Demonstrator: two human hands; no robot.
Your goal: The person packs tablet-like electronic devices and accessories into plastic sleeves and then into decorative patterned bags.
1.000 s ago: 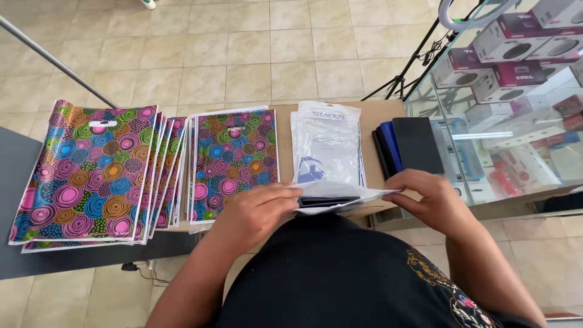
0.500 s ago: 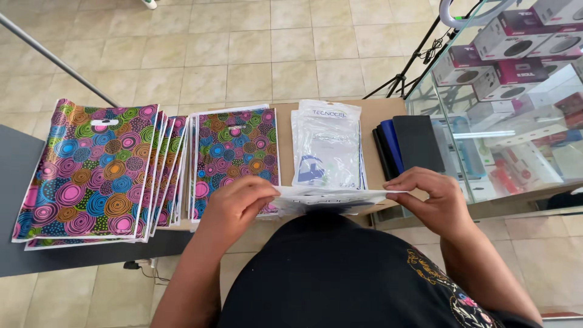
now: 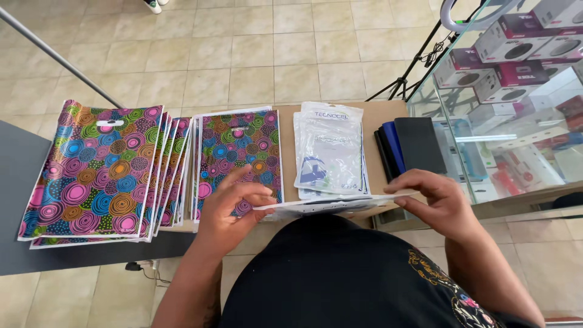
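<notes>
As both hands work at the near edge of the bench [image 3: 370, 112], a flat clear-and-white packet [image 3: 331, 205] is stretched level between them; left hand [image 3: 228, 209] pinches its left end with thumb and fingertips, other fingers spread loose; right hand [image 3: 440, 200] grips the right end, fingers curled over the edge; held at both ends, probably to keep the thin sleeve taut and flat, edge-on to the camera, so contents cannot be made out; packet hovers just above the bench front, close to the person's black shirt [image 3: 340, 273]. Behind it, a stack of like clear packets [image 3: 330, 149] lies squared up mid-bench, within easy reach; right of that, a pile of dark flat cases [image 3: 413, 146], black over blue, beside the glass display case [image 3: 504, 109] holding boxed goods. Left, a pile of colourful circle-patterned bags [image 3: 238, 155] lies on the bench; a second fanned pile of patterned bags [image 3: 91, 167] sits further left, overlapping onto a dark grey surface [image 3: 18, 206]; stacks sit side by side by kind. Tiled floor [image 3: 243, 54] beyond; tripod legs [image 3: 413, 73] near the display case.
</notes>
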